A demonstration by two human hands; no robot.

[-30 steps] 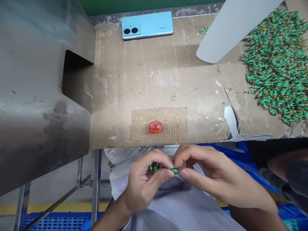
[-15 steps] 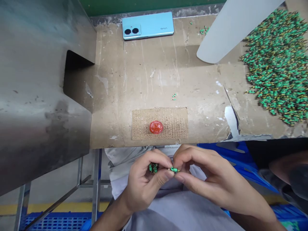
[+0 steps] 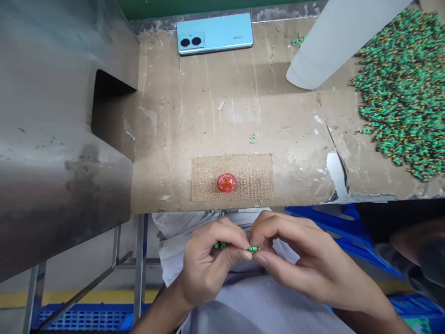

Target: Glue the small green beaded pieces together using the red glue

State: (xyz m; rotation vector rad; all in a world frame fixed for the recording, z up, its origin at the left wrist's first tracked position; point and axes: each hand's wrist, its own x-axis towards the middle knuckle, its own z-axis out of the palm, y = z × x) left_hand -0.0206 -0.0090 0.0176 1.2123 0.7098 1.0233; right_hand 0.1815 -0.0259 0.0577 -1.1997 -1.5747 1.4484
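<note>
My left hand is closed, thumb and forefinger pinching one end of a small green piece with dark and yellowish ends. More such green pieces are tucked in its curled fingers, mostly hidden. My right hand meets it fingertip to fingertip, thumb and forefinger closed at the other end of the same piece. Both hands are in front of the table edge, above my lap. Just beyond them, a round red glossy thing sits on a speckled cardboard rectangle.
A large heap of green pieces covers the table's right side. A light blue phone lies at the back. A pale, rounded panel slants in front of the heap. A metal housing stands left. Tiny green bits lie mid-table.
The fingertips and the pinched green piece have dipped slightly. The pieces inside my left hand are more covered by its fingers. The view has shifted a little.
</note>
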